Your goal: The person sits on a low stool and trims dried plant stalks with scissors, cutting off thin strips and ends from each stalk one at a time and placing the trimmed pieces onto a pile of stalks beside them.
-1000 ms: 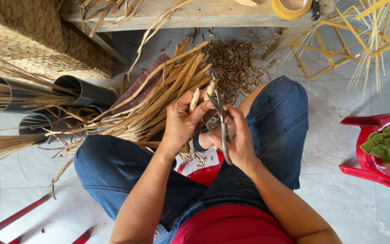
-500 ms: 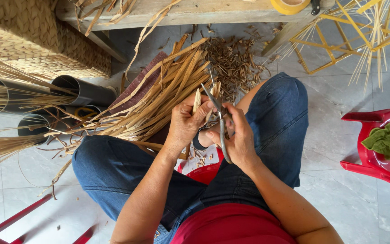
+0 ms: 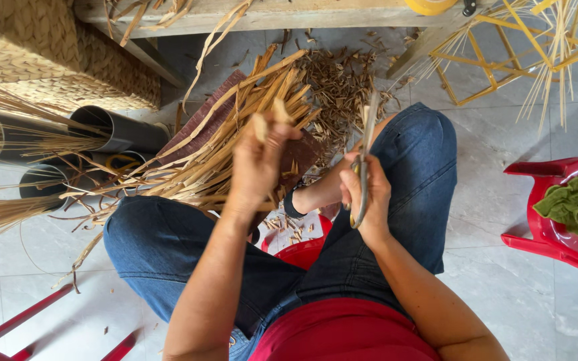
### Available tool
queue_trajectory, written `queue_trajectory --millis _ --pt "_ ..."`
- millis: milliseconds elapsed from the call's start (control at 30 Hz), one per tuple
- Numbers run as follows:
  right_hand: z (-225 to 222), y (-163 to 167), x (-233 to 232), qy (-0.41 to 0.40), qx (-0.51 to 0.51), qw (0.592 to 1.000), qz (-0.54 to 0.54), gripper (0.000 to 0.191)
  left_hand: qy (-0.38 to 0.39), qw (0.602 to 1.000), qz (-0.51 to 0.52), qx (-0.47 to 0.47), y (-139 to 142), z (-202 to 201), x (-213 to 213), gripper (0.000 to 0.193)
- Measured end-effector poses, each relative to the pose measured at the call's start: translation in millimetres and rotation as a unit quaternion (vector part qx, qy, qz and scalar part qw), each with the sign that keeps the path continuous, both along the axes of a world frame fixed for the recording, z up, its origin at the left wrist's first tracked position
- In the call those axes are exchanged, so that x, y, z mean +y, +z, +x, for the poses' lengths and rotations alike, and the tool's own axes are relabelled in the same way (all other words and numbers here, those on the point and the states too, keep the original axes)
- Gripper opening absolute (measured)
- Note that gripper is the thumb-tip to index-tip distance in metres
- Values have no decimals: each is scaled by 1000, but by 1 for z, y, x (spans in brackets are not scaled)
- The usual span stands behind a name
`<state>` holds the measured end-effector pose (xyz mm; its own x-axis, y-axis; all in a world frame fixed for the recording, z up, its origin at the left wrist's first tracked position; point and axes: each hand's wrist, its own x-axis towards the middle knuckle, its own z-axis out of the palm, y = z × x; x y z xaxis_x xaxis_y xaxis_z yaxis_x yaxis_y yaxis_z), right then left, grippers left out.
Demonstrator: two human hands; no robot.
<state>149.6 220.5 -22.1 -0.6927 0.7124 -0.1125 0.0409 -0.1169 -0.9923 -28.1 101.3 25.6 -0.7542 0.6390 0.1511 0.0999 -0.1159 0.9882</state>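
The left hand (image 3: 257, 160) pinches a short dried leaf strip (image 3: 261, 126) raised above the knees, while the right hand (image 3: 367, 194) grips scissors (image 3: 364, 160) just beside it.

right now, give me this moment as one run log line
left hand: holds dried leaf strips | right hand: grips scissors, blades up | pose: seated, over strip pile | floor: cut scraps

The left hand (image 3: 257, 164) was lifted up above the left knee (image 3: 143, 234), with its fingers pinched shut. The right hand (image 3: 367, 194) was curled into a closed fist, close beside the right knee (image 3: 417, 144). Both arms were bent.
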Motion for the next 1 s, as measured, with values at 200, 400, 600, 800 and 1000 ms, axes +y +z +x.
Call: queue_trajectory --millis 200,400,600,800,1000 --pt "-7 -14 8 -8 -18 998 -59 40 147 958 -170 180 -19 -26 -2 24" --pt "-13 -27 4 19 -24 996 -83 41 119 857 -402 299 -79 -28 29 18" --pt "-14 -27 6 32 -49 993 -103 39 163 815 -468 300 -100 -43 31 27" --pt "-16 -26 12 27 -28 995 -89 39 152 865 -410 247 -84 -43 25 26" --pt "-22 -9 28 15 143 987 -76 53 -44 944 -323 51 -28 -39 -10 15"
